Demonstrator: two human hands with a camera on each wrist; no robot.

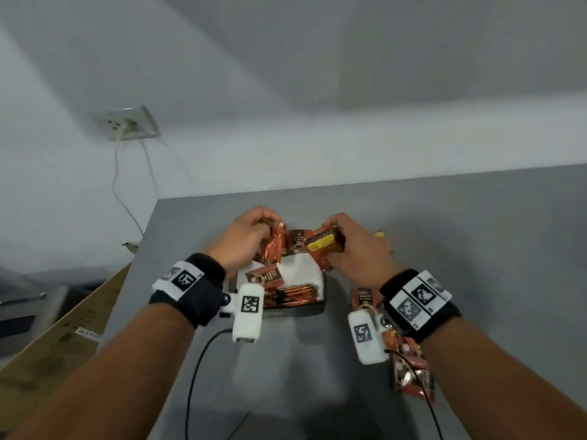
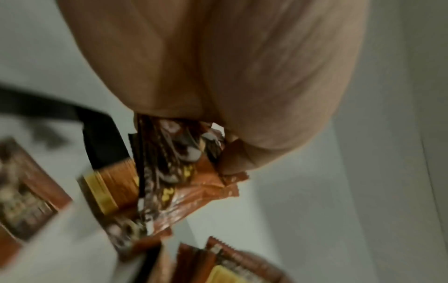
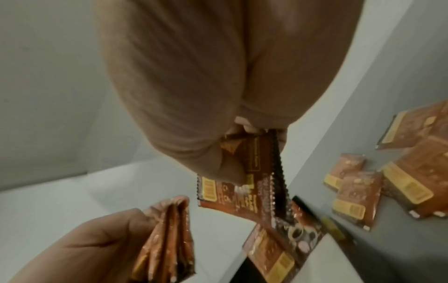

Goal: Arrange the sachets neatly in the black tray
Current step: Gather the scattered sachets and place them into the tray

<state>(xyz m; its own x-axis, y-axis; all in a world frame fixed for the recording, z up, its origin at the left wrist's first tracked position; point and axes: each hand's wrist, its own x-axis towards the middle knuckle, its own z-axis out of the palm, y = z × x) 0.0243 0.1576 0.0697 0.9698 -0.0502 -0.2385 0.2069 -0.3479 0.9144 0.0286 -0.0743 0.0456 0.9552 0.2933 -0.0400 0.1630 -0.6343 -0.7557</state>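
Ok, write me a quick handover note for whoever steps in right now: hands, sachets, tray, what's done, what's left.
Left hand: grips a bunch of sachets edge-up over the far end of the black tray.
Right hand: grips another small stack of sachets beside it, also above the tray.
Done: a row of sachets stands packed along the tray's near side; one loose sachet lies on the white liner.
Left: set both handfuls in neatly, straighten the loose one, then collect the sachets still on the table to the right of the tray.
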